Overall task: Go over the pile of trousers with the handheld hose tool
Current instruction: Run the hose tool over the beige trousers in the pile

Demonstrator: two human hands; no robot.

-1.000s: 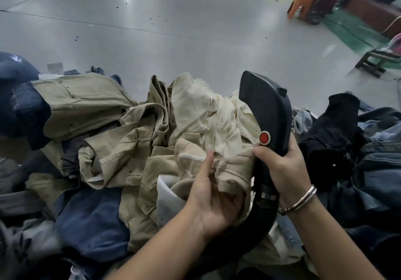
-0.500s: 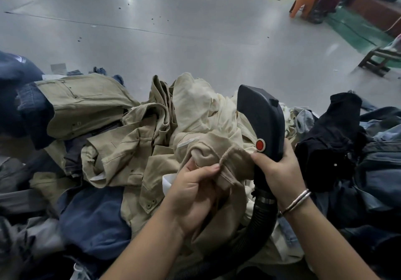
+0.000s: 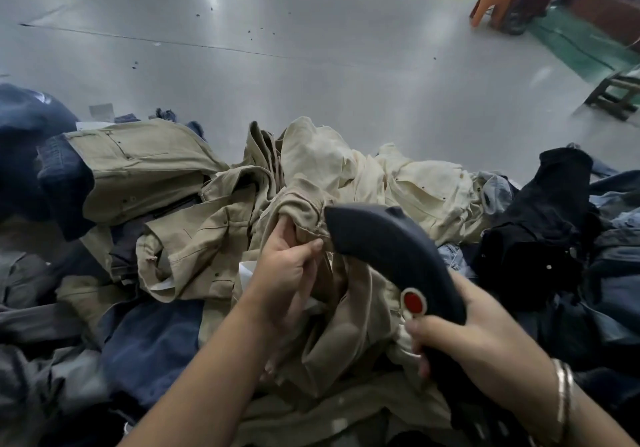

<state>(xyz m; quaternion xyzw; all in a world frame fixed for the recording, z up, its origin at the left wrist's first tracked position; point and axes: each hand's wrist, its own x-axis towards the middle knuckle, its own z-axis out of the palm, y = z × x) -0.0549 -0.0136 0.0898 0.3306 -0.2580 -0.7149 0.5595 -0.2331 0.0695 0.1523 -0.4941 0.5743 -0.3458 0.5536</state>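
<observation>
A pile of trousers [image 3: 194, 204] in khaki, cream, navy and black spreads across the foreground. My left hand [image 3: 287, 270] pinches the hem of a khaki trouser leg [image 3: 301, 204] and holds it up at the pile's middle. My right hand [image 3: 471, 339] grips the handle of the black handheld hose tool [image 3: 391, 249], thumb just under its red button [image 3: 414, 302]. The tool's nose tilts left and touches the held hem. Its hose is hidden under my right hand.
Grey shiny floor [image 3: 277, 65] stretches beyond the pile. An orange plastic chair [image 3: 491, 3] stands at the back right, and a low wooden stool [image 3: 613, 94] sits on green flooring at the right edge. Dark jeans [image 3: 554, 224] heap up on the right.
The tool has tipped from upright to leaning left, its nose now at the khaki hem. My left hand has slid up and taken the hem in a pinch. My right hand dropped lower.
</observation>
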